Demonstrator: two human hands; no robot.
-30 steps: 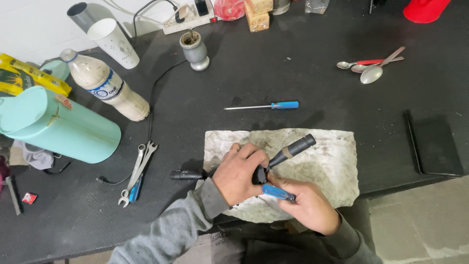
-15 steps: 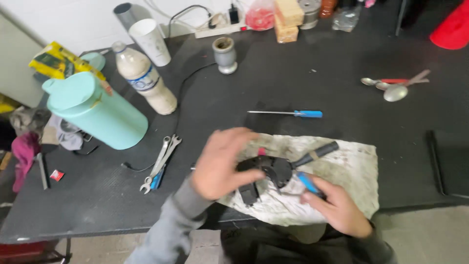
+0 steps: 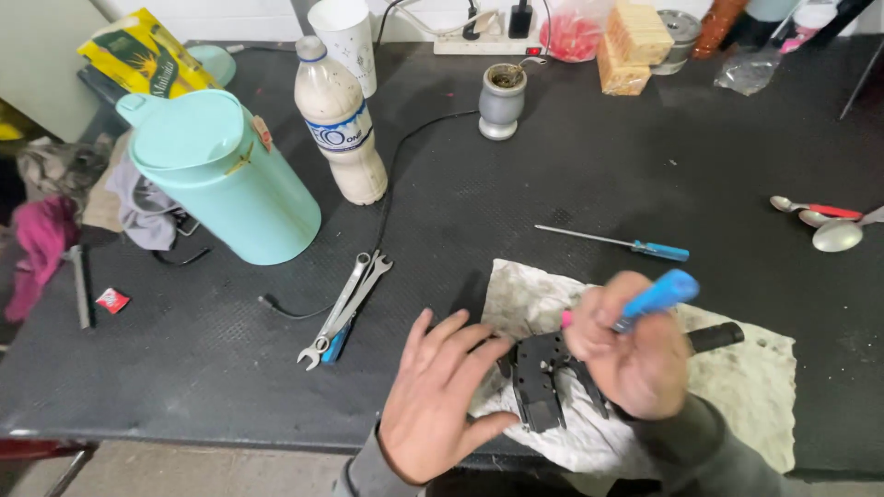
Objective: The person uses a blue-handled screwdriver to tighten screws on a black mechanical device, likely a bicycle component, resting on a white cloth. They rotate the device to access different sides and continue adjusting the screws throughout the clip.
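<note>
On the near edge of the dark counter (image 3: pixel 589 166): a stained whitish rag (image 3: pixel 737 387) spread flat, a black metal part (image 3: pixel 539 382) lying on its left half.
Left hand (image 3: pixel 440 405): open, fingers (image 3: pixel 460 336) spread and pointing up toward the far side, palm down over the counter just left of the black metal part, holding nothing; touching the rag or not, cannot tell.
Right hand (image 3: pixel 626 354): closed around a blue-handled tool (image 3: pixel 658 296), handle sticking out up and to the right, a pink tip showing at the left of the fist; blurred, held above the black metal part.
Black metal part: flat, angular, partly hidden under the right hand; a black cylindrical grip (image 3: pixel 716 337) showing to the right of that hand, on the rag.
Beyond the rag: a slim screwdriver with blue handle (image 3: pixel 615 242) lying on the counter, well apart from both hands.
Left of the left hand: a pair of silver spanners (image 3: pixel 348 306) lying together, near a thin black cable (image 3: pixel 387 202).
Far left: a turquoise lidded jug (image 3: pixel 216 179) on its side, beside an upright plastic bottle of beige liquid (image 3: pixel 341 120).
Far middle: a small grey cup (image 3: pixel 503 99).
Right edge: metal spoons (image 3: pixel 824 221) lying together.
</note>
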